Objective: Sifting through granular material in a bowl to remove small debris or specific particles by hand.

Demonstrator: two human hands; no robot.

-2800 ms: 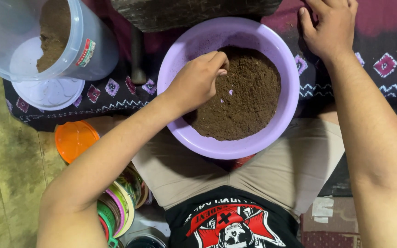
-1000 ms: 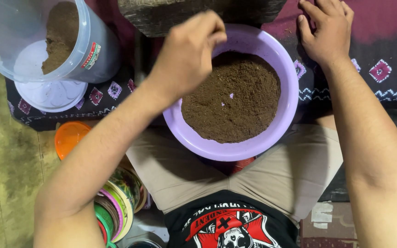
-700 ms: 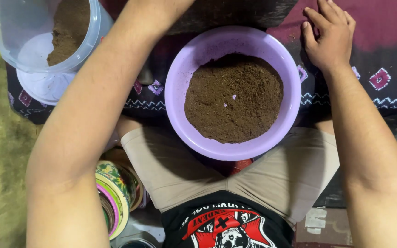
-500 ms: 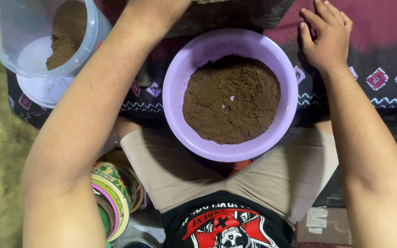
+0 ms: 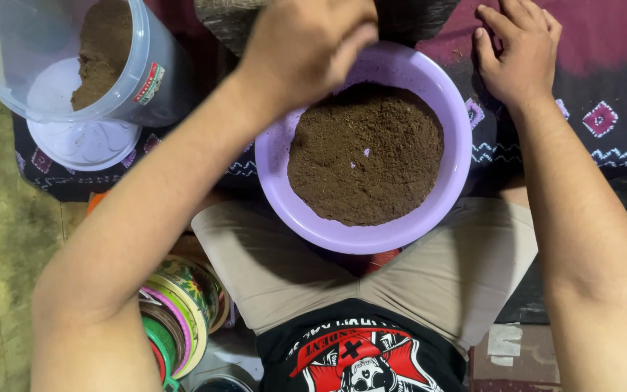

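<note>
The left hand (image 5: 306,43) hovered with fingers curled, its grip unclear, over the far rim of the bowl (image 5: 429,218) of powder (image 5: 364,152), while the right hand (image 5: 520,51) lay flat and open on the cloth (image 5: 604,43).

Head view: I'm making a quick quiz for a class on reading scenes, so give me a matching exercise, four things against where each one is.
Things:
1. purple basin of brown powder
2. clear plastic jar
3. stack of colourful tape rolls
4. right hand

Places:
A. flat on the patterned cloth, top right
B. on the person's lap, centre
C. lower left, beside the thigh
D. top left, tipped on its side, some brown powder inside

Pairs: 1-B, 2-D, 3-C, 4-A
</note>
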